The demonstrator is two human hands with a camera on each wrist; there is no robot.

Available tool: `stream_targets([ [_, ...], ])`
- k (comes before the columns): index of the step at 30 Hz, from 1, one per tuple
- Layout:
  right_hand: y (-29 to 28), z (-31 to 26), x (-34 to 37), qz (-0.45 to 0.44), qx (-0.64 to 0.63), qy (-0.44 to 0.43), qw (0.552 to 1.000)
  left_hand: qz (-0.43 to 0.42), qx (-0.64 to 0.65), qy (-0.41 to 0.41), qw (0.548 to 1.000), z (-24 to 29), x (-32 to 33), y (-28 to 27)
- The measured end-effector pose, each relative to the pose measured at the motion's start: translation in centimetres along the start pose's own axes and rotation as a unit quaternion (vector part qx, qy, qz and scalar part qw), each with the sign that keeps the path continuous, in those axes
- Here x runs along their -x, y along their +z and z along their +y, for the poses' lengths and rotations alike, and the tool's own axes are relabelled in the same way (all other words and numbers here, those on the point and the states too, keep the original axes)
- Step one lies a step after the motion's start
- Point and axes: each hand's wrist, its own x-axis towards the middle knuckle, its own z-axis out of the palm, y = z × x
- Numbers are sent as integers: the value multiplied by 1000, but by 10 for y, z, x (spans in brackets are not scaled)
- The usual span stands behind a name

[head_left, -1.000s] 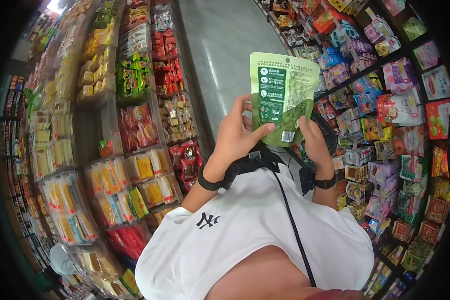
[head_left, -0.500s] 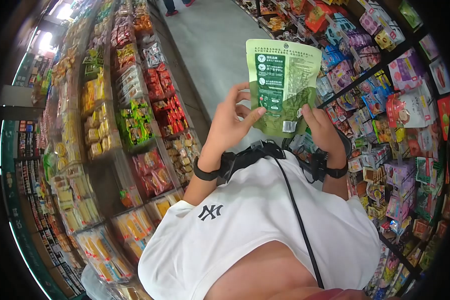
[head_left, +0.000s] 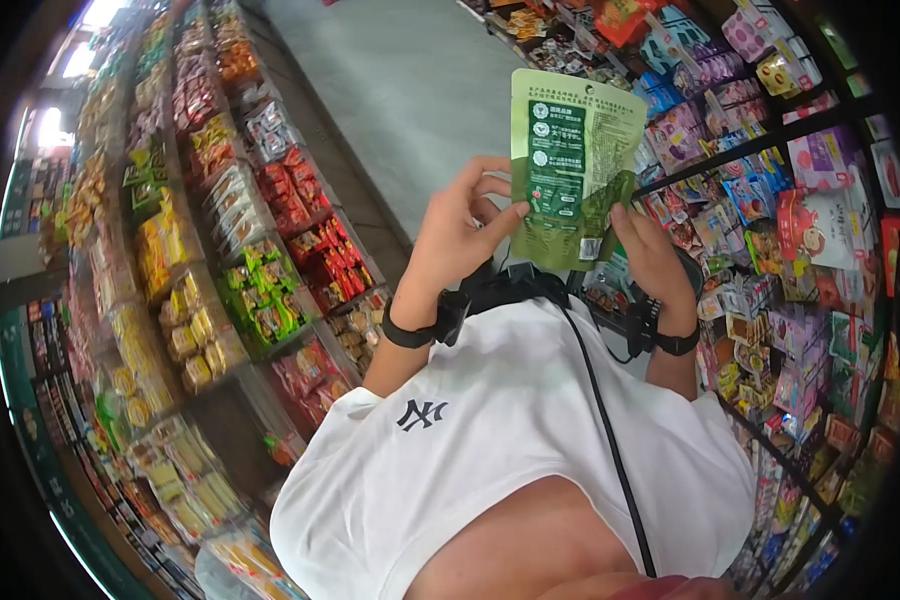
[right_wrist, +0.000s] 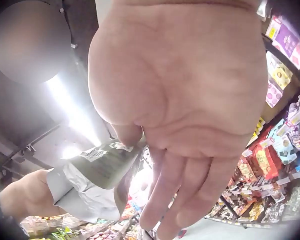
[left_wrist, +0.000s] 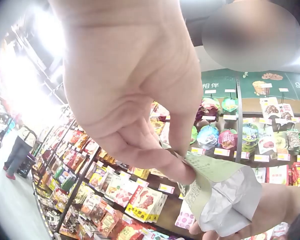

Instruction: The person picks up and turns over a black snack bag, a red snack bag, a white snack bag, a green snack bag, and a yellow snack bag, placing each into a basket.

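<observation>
Left hand [head_left: 457, 228] pinches the near edge of the green pouch [head_left: 580, 165]; right hand [head_left: 658, 262] pinches its other side, low down. The pouch sits between both hands, words [head_left: 556, 150] facing the person [head_left: 530, 400]. Gently holding just the edges should make reading easier.

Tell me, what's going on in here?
A person in a white shirt is in a shop aisle, holding up a green pouch. The left hand pinches one side edge, the right hand the other. The pouch's printed side, with its barcode, faces the person. Packaged goods line both sides.
</observation>
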Motion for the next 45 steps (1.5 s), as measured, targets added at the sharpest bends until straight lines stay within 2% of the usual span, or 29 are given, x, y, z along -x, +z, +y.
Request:
stream_targets([
  [2,3,-14,-12,12,22,19,1000,-25,15,-9,1000,-1,-18,-18],
  [5,20,-12,-26,79,-16,-18,997,-64,20,10,998,1,-43,-42],
  [9,37,-43,-32,137,-20,-20,990,-106,18,30,994,-1,-69,-67],
  [14,62,-50,-25,213,-23,5,977,-178,47,25,983,-15,-93,-78],
  [22,81,-53,6,267,-58,87,958,-270,34,25,962,-14,-103,-69],
  [26,84,-47,23,326,-77,71,939,-313,46,22,948,-17,-109,-45],
  [29,74,-30,41,328,-78,97,936,-337,31,47,940,-8,-109,-20],
  [31,77,-21,48,353,-89,73,928,-337,14,48,940,-9,-105,-9],
  [32,71,-13,55,365,-98,62,924,-338,4,47,940,-6,-104,5],
  [35,45,4,83,338,-94,101,931,-345,-13,25,938,12,-98,47],
  [38,23,21,117,320,-63,95,941,-324,-2,98,941,5,-91,105],
  [41,18,63,147,375,-57,73,923,-337,30,127,932,9,-80,166],
  [42,15,71,159,400,-58,66,912,-352,24,146,924,4,-78,187],
  [43,9,78,173,363,-59,122,922,-368,17,164,915,-5,-77,206],
  [45,15,105,194,409,-91,91,903,-418,-7,173,892,-10,-74,235],
])
